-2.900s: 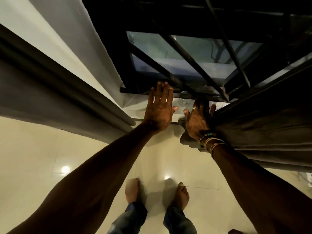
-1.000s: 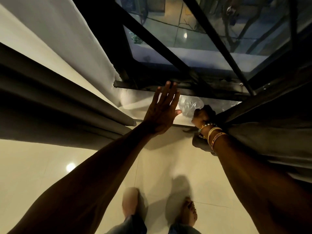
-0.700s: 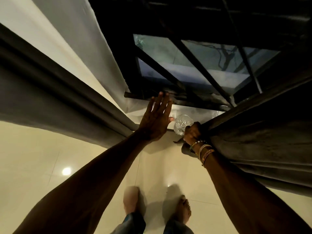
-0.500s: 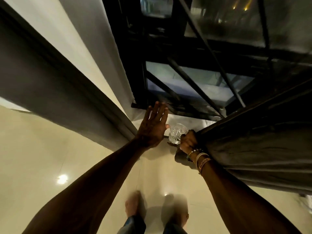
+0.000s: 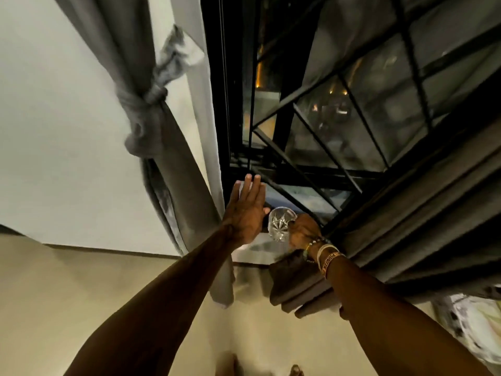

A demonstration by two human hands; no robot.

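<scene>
A clear cut-glass tumbler is held over the white window sill, between my two hands. My right hand, with beaded and woven bracelets at the wrist, grips the glass from its right side. My left hand is flat with straight fingers, held up just left of the glass, by the dark window frame. Whether the left palm touches the frame or sill I cannot tell.
A grey curtain hangs tied back with a knot at the left. Another grey curtain drapes at the right, beside my right wrist. Black window bars cross the glass. Cream floor tiles lie below. Patterned fabric shows at far right.
My right hand has closed round the glass and lifted it off the sill toward me. The view has tilted up, showing more window and the tied curtain. The left hand stays flat.
</scene>
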